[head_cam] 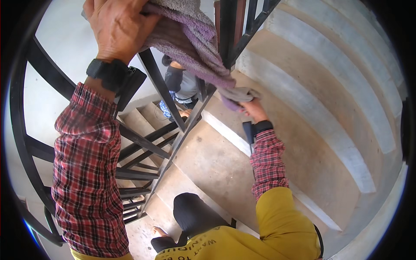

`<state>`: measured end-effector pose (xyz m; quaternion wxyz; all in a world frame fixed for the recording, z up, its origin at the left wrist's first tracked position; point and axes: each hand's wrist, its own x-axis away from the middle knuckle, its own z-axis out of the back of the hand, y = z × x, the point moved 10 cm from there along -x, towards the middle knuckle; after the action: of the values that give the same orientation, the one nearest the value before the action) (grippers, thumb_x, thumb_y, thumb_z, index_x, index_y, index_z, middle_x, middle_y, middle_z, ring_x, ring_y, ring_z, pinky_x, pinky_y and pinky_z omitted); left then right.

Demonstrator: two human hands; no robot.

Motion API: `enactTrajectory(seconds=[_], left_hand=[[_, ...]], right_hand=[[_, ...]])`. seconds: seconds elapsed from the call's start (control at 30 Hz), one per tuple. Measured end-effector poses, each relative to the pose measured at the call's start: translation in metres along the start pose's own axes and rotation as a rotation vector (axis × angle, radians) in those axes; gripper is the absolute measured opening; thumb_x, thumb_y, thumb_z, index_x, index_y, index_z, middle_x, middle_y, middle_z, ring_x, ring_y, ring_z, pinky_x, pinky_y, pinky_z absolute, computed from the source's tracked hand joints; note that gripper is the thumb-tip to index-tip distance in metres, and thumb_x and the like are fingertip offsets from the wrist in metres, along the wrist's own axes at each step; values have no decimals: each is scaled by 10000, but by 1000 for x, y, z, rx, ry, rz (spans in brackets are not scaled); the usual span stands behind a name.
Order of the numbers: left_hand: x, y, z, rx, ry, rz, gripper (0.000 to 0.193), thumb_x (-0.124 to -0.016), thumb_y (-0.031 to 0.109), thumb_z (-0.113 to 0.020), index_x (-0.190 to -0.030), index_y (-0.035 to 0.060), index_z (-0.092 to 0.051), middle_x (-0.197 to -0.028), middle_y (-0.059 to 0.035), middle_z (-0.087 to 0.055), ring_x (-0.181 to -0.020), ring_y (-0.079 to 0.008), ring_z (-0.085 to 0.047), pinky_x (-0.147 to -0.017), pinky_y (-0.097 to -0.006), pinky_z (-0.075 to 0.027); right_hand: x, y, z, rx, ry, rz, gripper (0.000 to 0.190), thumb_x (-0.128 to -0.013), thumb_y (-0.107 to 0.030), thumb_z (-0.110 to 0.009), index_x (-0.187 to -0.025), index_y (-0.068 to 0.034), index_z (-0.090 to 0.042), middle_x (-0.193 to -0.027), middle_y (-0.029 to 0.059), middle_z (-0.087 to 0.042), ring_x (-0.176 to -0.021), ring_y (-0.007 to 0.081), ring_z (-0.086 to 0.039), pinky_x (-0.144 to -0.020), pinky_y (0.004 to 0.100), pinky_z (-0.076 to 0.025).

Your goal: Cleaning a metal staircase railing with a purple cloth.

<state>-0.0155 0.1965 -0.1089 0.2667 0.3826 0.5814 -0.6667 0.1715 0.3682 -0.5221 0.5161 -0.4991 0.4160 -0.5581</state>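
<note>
A purple and grey terry cloth is stretched between my two hands, beside the black metal railing of a staircase. My left hand, at the top left, grips the cloth's upper end over the railing. At the cloth's lower end, over the steps, my right hand has its fingers closed on a twisted corner. Both wrists carry black straps with a dark device. Whether the cloth touches the rail beneath it is hidden by my left hand and the folds.
Curved concrete steps with pale edges fan out at the right. Another person is on the lower flight beyond the railing, a hand near the bars. A white wall stands at the left.
</note>
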Motion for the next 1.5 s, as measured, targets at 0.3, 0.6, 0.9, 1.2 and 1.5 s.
enactTrajectory(seconds=[0.3,0.6,0.9,1.2,1.5], left_hand=[[-7,9,1,-21,76,-56,339,-488,48,-677,-816,110,-621,-939,-35,-579,-1084,-285,-455,-919,-463,-315],[12,-19,-17,-81,-104,-2,443,-580,199,-756,-999,284,-639,-1122,77,-584,-1189,-241,-419,-1006,-449,-270],[10,-23,-22,-91,-153,49,438,-581,174,-740,-994,282,-639,-1121,88,-578,-1196,-228,-412,-1021,-440,-255],[14,-22,-20,-75,-148,54,411,-599,158,-702,-990,269,-640,-1124,69,-578,-1193,-233,-410,-1017,-443,-258],[14,-19,-21,-56,-149,45,444,-550,145,-738,-971,254,-650,-1110,75,-583,-1185,-237,-415,-1000,-438,-267]], right_hand=[[-134,-101,155,-54,597,460,344,-841,-306,-458,-1082,-62,-481,-1060,121,-523,-926,338,-575,-734,526,-485],[-168,-166,89,587,809,643,443,-800,-396,-530,-1157,-137,-570,-1162,149,-570,-1070,297,-540,-925,384,-419],[-118,-118,25,138,692,723,452,-775,-362,-609,-1138,-94,-569,-1149,154,-569,-1113,311,-502,-959,348,-388],[-134,-91,-11,1074,353,462,296,-610,-140,-712,-889,-116,-618,-871,111,-626,-821,328,-600,-752,367,-486],[-55,-29,-9,-19,478,696,277,-801,-223,-565,-991,-24,-600,-954,155,-632,-902,263,-600,-748,373,-471]])
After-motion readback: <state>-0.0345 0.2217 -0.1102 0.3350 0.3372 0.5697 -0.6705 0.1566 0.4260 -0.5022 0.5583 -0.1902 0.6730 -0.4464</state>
